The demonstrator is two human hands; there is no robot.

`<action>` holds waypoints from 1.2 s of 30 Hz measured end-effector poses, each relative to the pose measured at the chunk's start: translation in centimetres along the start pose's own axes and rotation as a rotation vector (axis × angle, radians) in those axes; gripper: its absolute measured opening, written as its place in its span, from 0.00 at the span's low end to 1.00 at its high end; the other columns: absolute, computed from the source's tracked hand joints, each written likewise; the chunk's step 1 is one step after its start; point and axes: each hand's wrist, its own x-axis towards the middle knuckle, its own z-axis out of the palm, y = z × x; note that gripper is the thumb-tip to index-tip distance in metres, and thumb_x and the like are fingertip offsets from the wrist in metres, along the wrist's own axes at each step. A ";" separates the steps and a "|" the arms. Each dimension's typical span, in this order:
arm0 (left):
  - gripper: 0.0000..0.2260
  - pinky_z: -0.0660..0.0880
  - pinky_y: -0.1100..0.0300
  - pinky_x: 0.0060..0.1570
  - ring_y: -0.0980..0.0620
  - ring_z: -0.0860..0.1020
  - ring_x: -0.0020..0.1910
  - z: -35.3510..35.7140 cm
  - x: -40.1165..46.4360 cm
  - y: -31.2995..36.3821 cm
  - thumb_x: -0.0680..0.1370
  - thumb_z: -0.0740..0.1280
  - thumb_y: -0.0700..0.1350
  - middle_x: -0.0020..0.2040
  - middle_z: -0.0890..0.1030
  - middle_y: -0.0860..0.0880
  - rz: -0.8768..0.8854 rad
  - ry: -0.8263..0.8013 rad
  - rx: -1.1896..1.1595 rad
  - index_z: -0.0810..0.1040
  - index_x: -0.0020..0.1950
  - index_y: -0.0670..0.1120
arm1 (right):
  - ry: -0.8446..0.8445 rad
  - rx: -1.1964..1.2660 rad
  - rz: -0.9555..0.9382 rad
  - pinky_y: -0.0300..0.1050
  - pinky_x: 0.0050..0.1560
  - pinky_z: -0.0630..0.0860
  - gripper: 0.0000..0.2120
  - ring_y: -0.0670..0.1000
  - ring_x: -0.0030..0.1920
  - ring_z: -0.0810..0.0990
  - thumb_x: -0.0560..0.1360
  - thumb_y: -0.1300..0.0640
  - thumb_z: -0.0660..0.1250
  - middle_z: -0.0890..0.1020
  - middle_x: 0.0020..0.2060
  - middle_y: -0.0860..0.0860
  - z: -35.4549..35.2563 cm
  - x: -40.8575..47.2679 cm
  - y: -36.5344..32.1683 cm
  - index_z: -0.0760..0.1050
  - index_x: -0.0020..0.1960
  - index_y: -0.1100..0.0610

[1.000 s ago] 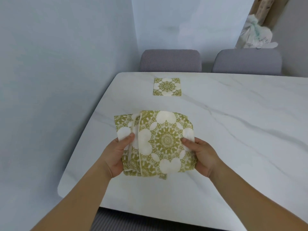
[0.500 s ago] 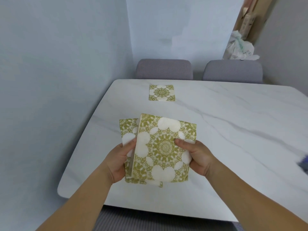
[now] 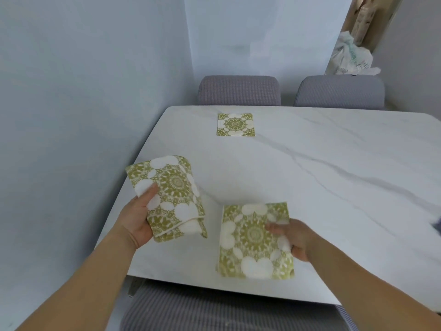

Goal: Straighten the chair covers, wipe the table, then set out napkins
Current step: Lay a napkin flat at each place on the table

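Marble table [image 3: 310,187], hands apart: left [image 3: 137,218] gripping napkin stack [image 3: 171,194], right [image 3: 296,240] pinching single napkin [image 3: 253,242].

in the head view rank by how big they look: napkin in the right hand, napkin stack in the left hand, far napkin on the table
1. Napkin in the right hand
2. Napkin stack in the left hand
3. Far napkin

All share one pattern, so nearness to the camera probably explains the ranking.

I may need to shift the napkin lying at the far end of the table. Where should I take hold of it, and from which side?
Probably pinch the near edge of the far napkin, coming from the near side. It lies flat on the table, so only an edge can be lifted, and that edge faces you.
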 end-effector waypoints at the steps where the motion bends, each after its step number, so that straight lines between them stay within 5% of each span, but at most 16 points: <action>1: 0.12 0.80 0.50 0.40 0.45 0.83 0.48 -0.4 0.1 0.2 0.74 0.68 0.48 0.51 0.84 0.45 0.009 0.022 -0.010 0.79 0.57 0.47 | 0.070 -0.115 0.038 0.49 0.55 0.77 0.17 0.53 0.49 0.82 0.70 0.64 0.73 0.84 0.47 0.54 0.1 0.4 1.1 0.76 0.59 0.63; 4: 0.14 0.79 0.48 0.43 0.45 0.83 0.49 -1.4 0.3 0.5 0.75 0.68 0.48 0.53 0.84 0.45 0.014 0.050 -0.012 0.78 0.59 0.47 | 0.158 -0.298 0.042 0.58 0.65 0.69 0.15 0.58 0.56 0.78 0.71 0.67 0.71 0.81 0.53 0.57 0.9 1.2 2.8 0.76 0.58 0.62; 11: 0.18 0.79 0.48 0.43 0.45 0.83 0.49 -2.1 1.1 0.8 0.70 0.70 0.50 0.53 0.84 0.45 0.028 0.029 -0.043 0.78 0.59 0.47 | 0.072 -0.136 -0.114 0.51 0.44 0.81 0.10 0.56 0.45 0.84 0.72 0.68 0.69 0.85 0.45 0.55 3.2 1.9 -0.2 0.78 0.52 0.60; 14: 0.19 0.80 0.49 0.42 0.45 0.83 0.50 -2.1 1.4 1.0 0.69 0.70 0.50 0.53 0.84 0.45 0.033 0.010 -0.057 0.78 0.59 0.48 | 0.078 -0.048 -0.144 0.54 0.45 0.81 0.10 0.58 0.45 0.84 0.72 0.67 0.70 0.85 0.45 0.57 3.6 2.7 -0.9 0.77 0.53 0.61; 20: 0.15 0.79 0.48 0.44 0.44 0.83 0.49 -1.9 1.8 0.8 0.73 0.69 0.49 0.53 0.84 0.44 0.016 0.032 -0.072 0.79 0.58 0.47 | 0.312 -0.488 -0.131 0.52 0.52 0.78 0.07 0.56 0.48 0.80 0.75 0.62 0.67 0.81 0.48 0.55 4.2 4.5 0.3 0.75 0.53 0.60; 28: 0.09 0.79 0.48 0.43 0.44 0.83 0.47 -1.6 2.0 0.6 0.74 0.68 0.47 0.51 0.84 0.44 0.026 0.041 -0.073 0.80 0.54 0.48 | 0.351 -0.560 -0.182 0.50 0.49 0.78 0.05 0.55 0.45 0.80 0.74 0.60 0.68 0.82 0.46 0.56 4.3 5.1 0.6 0.74 0.49 0.58; 32: 0.13 0.78 0.47 0.46 0.43 0.82 0.50 -1.1 1.7 0.6 0.75 0.67 0.47 0.53 0.83 0.43 0.005 0.038 -0.062 0.78 0.58 0.46 | 0.399 -0.823 -0.199 0.47 0.43 0.77 0.13 0.52 0.44 0.78 0.74 0.53 0.68 0.80 0.49 0.53 3.9 4.8 0.7 0.71 0.54 0.56; 36: 0.17 0.77 0.46 0.49 0.43 0.81 0.53 -0.1 1.4 0.6 0.73 0.68 0.48 0.55 0.83 0.42 -0.015 -0.034 -0.046 0.77 0.61 0.45 | 0.563 -1.403 -0.201 0.44 0.48 0.73 0.36 0.52 0.58 0.72 0.71 0.40 0.68 0.71 0.60 0.51 3.7 3.8 0.7 0.56 0.71 0.54</action>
